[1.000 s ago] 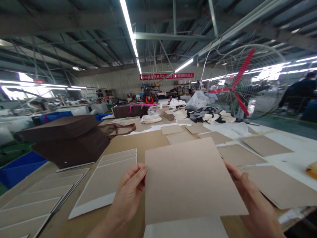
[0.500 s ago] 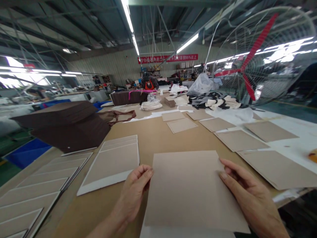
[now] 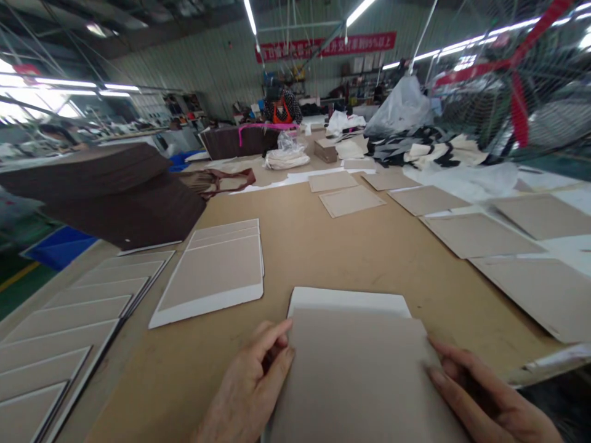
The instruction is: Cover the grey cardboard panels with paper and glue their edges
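Between my two hands is a flat beige panel (image 3: 364,375), its near end cut off by the bottom of the view. My left hand (image 3: 253,381) pinches its left edge between thumb and fingers. On the opposite edge, my right hand (image 3: 489,394) grips the panel the same way. Under it lies a white-backed sheet (image 3: 348,299), whose far strip shows beyond the panel's far edge. Left of my hands, a small overlapping set of beige panels with white borders (image 3: 221,264) rests on the brown table (image 3: 295,252).
Overlapping panels (image 3: 92,307) run down the left side, below a tall dark brown stack (image 3: 124,203). More beige panels (image 3: 480,234) lie along the right. Cloth pieces (image 3: 443,151) and a plastic bag (image 3: 401,107) sit farther back, beside a large fan (image 3: 519,92). A person (image 3: 281,104) is at the far end.
The panel has come nearer to me and lower, baring the white far strip of the sheet beneath. Both hands moved with it, and my view has tilted down.
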`<action>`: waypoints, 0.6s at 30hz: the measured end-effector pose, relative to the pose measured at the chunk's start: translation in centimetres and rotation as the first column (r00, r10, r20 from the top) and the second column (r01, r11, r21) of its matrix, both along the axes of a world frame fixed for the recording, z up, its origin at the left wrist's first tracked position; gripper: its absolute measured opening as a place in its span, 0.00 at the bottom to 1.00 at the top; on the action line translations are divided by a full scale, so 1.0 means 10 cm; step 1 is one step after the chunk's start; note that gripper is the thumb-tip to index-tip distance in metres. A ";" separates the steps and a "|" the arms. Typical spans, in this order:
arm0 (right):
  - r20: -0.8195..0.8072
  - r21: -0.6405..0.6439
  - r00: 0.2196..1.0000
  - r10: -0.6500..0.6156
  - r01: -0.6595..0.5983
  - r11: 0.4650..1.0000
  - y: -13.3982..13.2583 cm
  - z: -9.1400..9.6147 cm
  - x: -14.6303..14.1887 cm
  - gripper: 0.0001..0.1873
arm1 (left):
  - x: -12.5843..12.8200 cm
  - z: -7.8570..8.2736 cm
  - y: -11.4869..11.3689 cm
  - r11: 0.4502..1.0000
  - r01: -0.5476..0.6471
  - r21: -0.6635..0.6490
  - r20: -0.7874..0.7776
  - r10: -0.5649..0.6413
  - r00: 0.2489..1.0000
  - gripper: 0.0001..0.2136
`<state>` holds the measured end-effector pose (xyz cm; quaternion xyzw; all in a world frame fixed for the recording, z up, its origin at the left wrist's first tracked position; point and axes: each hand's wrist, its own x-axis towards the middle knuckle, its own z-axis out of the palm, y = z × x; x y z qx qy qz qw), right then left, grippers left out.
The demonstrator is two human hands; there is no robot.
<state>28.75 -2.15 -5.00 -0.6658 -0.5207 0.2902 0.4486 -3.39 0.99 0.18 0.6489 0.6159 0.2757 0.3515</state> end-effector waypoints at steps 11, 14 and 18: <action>0.253 -0.001 0.962 0.098 -0.101 0.995 0.35 0.16 -0.04 0.24 | 0.06 -0.01 0.33 0.999 -0.038 0.030 -0.030 0.039 0.999 0.18; 0.273 -0.002 0.957 0.094 -0.098 0.995 0.42 0.13 -0.03 0.24 | 0.07 -0.01 0.37 0.999 -0.038 0.021 -0.025 0.038 0.999 0.18; 0.287 -0.056 0.945 0.156 -0.146 0.988 0.44 -0.03 0.10 0.24 | 0.08 -0.03 0.39 0.999 -0.040 0.014 -0.004 0.040 0.999 0.17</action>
